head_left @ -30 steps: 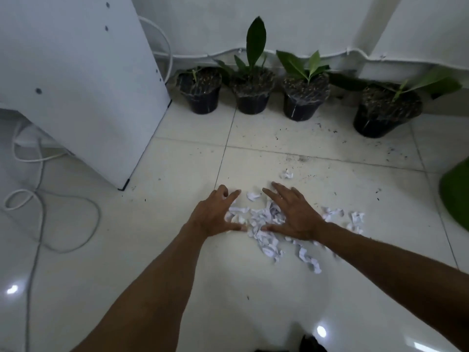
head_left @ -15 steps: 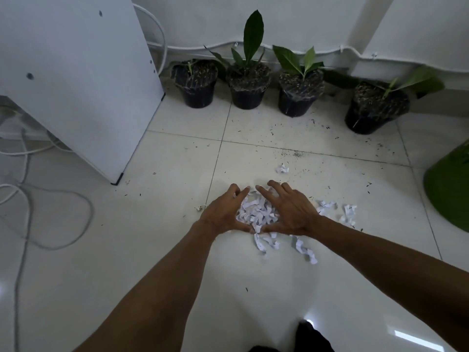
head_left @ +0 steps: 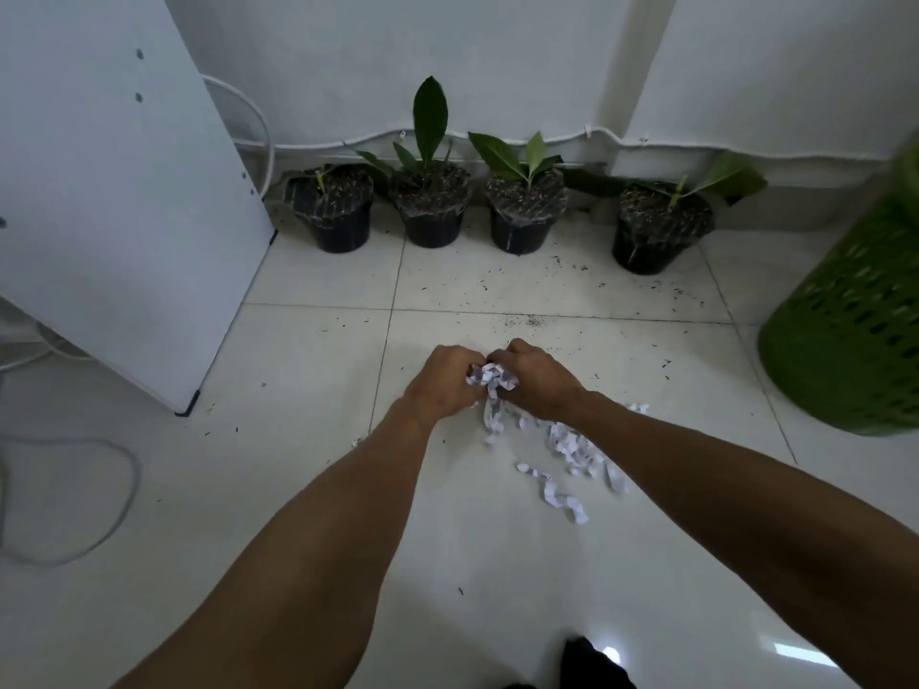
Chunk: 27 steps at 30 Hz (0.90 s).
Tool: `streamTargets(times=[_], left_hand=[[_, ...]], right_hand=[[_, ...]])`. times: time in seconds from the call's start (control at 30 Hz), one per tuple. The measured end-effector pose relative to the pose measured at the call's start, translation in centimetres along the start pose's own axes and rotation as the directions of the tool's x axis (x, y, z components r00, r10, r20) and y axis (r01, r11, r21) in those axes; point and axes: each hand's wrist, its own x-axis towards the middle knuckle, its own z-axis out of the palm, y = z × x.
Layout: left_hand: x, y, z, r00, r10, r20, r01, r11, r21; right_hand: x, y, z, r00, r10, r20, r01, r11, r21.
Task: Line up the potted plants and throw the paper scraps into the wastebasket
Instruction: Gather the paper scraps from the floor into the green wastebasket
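My left hand (head_left: 444,379) and my right hand (head_left: 537,377) are pressed together over the tiled floor, cupping a bunch of white paper scraps (head_left: 490,377) between them. More loose scraps (head_left: 572,447) trail on the floor below and to the right of my right wrist. Several black potted plants stand in a row along the far wall: one at the left (head_left: 330,216), two in the middle (head_left: 430,211) (head_left: 524,216), one further right (head_left: 656,231). The green perforated wastebasket (head_left: 855,335) stands at the right edge.
A white panel (head_left: 109,191) leans at the left, with grey cables (head_left: 74,499) looped on the floor beside it. Soil crumbs (head_left: 527,320) speckle the tiles in front of the pots. A white cable runs along the wall base.
My hands have closed inward from flat and spread to cupped together, gathering the scraps into a bunch and lifting it. The view has shifted, bringing the green wastebasket further in.
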Motion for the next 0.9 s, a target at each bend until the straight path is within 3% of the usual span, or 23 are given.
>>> streamTargets(times=[0.27,0.53,0.77,0.9], left_hand=[[9.1,13.8,-5.2,0.957,0.273,-0.103,-0.27,0.962,0.04],[15.4,33.7,-6.1,0.798,0.567,-0.205,-0.576,0.817,0.019],[17.6,46.8,1.1,0.664,0.713,-0.225,-0.721,0.69,0.058],[16.8,48.4,5.4,0.686,0.724,-0.067,-0.718,0.69,0.094]], right_hand=[[-1.7,4.5,-15.1,0.943,0.125,-0.309,-0.155,0.985,-0.074],[-9.5,12.7,-30.9,0.77,0.268,-0.58,-0.42,0.896,-0.144],[-18.7,20.4,-36.1,0.598,0.46,-0.656,-0.619,0.785,-0.014],[-21.5,22.6,-35.0,0.581,0.556,-0.595,-0.646,0.759,0.079]])
